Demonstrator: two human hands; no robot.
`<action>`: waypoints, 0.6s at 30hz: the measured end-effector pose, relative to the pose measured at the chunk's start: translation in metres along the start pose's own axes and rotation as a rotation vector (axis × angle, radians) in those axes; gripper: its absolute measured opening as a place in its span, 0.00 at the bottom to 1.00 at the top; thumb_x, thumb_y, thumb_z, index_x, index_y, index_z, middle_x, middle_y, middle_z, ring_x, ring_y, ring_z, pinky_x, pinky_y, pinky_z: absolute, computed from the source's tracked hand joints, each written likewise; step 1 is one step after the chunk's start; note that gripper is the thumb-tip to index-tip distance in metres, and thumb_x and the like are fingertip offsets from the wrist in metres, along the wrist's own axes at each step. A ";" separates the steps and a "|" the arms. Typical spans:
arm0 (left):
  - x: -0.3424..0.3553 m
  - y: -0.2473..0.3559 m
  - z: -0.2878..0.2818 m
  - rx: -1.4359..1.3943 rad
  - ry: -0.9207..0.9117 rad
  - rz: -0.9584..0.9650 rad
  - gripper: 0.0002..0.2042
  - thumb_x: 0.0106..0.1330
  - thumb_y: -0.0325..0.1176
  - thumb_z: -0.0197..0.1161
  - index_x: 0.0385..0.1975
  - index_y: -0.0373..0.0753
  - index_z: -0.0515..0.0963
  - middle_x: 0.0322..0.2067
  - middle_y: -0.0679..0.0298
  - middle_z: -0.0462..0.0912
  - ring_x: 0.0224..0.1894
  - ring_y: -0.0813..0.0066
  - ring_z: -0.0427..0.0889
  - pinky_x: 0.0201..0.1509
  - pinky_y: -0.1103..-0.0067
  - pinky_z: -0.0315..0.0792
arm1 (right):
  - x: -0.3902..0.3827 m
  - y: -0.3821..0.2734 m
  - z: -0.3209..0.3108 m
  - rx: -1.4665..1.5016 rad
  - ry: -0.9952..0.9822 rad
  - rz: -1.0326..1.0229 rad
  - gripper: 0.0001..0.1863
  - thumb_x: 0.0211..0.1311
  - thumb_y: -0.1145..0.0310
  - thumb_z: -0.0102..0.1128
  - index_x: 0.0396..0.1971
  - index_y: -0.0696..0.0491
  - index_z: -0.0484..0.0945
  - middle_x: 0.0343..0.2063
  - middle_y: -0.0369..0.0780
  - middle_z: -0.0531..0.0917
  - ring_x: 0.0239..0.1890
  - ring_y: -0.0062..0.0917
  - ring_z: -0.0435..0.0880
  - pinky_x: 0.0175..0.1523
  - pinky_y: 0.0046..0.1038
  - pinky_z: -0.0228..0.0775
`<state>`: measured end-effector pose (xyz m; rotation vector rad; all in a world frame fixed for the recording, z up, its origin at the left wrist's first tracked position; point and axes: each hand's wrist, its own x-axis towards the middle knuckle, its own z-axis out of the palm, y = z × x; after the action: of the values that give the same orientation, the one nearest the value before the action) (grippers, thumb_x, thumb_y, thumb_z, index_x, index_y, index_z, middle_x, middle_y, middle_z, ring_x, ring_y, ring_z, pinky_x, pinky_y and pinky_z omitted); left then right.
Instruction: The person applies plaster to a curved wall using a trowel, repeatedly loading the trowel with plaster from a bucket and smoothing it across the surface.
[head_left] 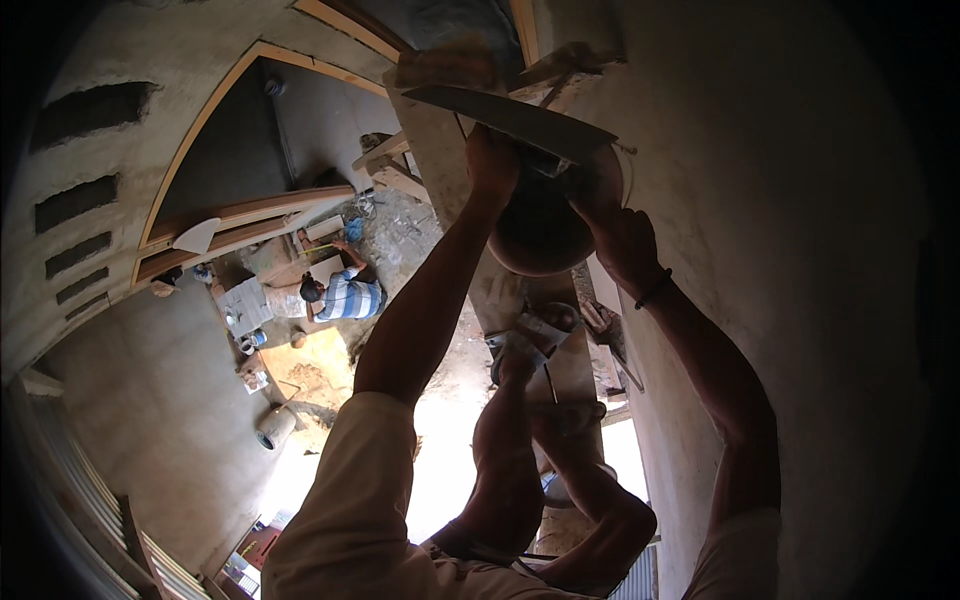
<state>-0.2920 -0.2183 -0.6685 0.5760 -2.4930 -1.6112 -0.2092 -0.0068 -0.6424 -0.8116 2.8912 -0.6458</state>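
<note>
High above floor, against plastered wall: left hand (492, 160) gripping flat metal blade (515, 120); right hand (620, 235) clasping round bowl (540, 235) just below blade. Far below, striped-shirted person (340, 297) crouching.

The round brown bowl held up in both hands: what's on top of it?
A long flat grey blade lies across the round brown bowl, under the left hand. The blade hides the bowl's contents.

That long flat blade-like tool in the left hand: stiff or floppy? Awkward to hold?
Probably stiff: the long flat tool runs straight past the left hand with no visible sag. Likely end-heavy, since most of its length sticks out to either side of the grip. The right hand by the round bowl seems to steady things.
</note>
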 end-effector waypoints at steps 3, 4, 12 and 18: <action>-0.004 0.008 0.005 0.022 0.001 0.024 0.14 0.67 0.33 0.46 0.38 0.26 0.74 0.31 0.49 0.81 0.37 0.62 0.81 0.41 0.70 0.70 | -0.001 -0.001 0.007 -0.030 -0.081 0.037 0.24 0.55 0.74 0.51 0.54 0.41 0.73 0.25 0.43 0.77 0.21 0.34 0.77 0.27 0.36 0.65; -0.003 0.009 0.004 0.037 0.002 0.021 0.14 0.67 0.33 0.46 0.38 0.26 0.74 0.31 0.49 0.81 0.37 0.62 0.81 0.41 0.70 0.70 | -0.009 -0.001 0.008 -0.023 -0.098 0.027 0.24 0.55 0.74 0.51 0.54 0.41 0.73 0.25 0.43 0.77 0.22 0.34 0.77 0.27 0.36 0.65; -0.012 0.008 -0.002 -0.053 -0.042 -0.003 0.16 0.66 0.36 0.47 0.43 0.30 0.75 0.37 0.44 0.81 0.46 0.48 0.79 0.46 0.65 0.72 | -0.015 -0.006 -0.010 -0.099 -0.130 0.052 0.26 0.55 0.75 0.50 0.57 0.43 0.70 0.24 0.45 0.76 0.22 0.33 0.77 0.27 0.35 0.66; -0.008 0.019 0.013 0.044 -0.025 -0.032 0.16 0.67 0.36 0.47 0.41 0.28 0.75 0.36 0.47 0.81 0.42 0.54 0.80 0.45 0.66 0.71 | -0.026 -0.004 0.016 -0.049 -0.021 0.114 0.26 0.55 0.73 0.51 0.56 0.44 0.69 0.25 0.45 0.76 0.20 0.34 0.78 0.24 0.34 0.67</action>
<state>-0.2932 -0.1975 -0.6557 0.6081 -2.5560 -1.5878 -0.1828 -0.0024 -0.6561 -0.6488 2.9193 -0.5539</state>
